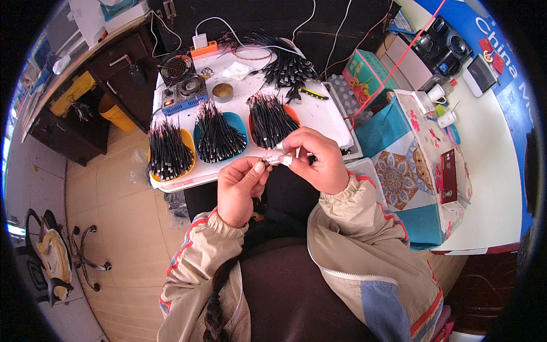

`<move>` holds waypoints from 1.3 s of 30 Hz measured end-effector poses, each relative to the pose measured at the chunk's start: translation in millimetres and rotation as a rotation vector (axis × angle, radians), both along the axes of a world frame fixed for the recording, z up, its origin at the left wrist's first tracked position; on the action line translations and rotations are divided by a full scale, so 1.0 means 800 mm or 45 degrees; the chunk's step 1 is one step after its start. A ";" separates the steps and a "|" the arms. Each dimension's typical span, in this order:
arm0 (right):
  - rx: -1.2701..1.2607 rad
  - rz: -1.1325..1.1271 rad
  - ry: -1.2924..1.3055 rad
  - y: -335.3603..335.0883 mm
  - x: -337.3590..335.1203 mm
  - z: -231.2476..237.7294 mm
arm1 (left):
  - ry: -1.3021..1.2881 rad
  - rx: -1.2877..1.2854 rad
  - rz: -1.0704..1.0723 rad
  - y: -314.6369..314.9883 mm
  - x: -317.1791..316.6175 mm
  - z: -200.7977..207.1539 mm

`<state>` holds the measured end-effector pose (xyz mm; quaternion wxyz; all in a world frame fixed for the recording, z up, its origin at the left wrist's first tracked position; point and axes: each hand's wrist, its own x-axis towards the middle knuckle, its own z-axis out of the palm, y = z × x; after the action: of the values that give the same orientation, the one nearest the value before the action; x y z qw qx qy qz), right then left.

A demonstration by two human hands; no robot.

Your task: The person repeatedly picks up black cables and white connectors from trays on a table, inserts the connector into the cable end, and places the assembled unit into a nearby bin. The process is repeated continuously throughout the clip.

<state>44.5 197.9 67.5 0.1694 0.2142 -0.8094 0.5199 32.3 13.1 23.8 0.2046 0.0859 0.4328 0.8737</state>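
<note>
On white surface (pixel 327 121), saw black cables (pixel 219 135) bunched in yellow, blue and orange trays (pixel 293 114). At near edge, pinched thin wires (pixel 268 160) between left hand (pixel 237 191) and right hand (pixel 322 162), both grips closed. Seemed to need steady fingertips, separated strands. Noted yellow-handled tool (pixel 314 94) behind; had trays crowding forward reach.

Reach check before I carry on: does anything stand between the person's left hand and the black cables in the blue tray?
Nothing visible does. Only a strip of white table and the rim of the blue tray lie between the left hand and those black cables; the hand's height is unclear.
</note>
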 end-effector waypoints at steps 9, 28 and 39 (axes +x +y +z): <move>0.118 0.149 -0.092 0.002 -0.002 -0.001 | 0.054 -0.074 0.017 0.004 0.001 -0.001; -1.409 0.562 -1.265 -0.015 -0.021 -0.065 | 0.012 -0.136 0.030 0.009 -0.006 -0.022; -0.223 -0.116 -0.885 0.085 -0.182 -0.096 | 0.143 -0.392 -0.107 0.005 -0.021 -0.043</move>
<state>-101.1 266.1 -9.3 -0.0752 -0.0270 -0.7797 0.6210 15.7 17.5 -10.2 0.2272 0.1204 0.5685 0.7815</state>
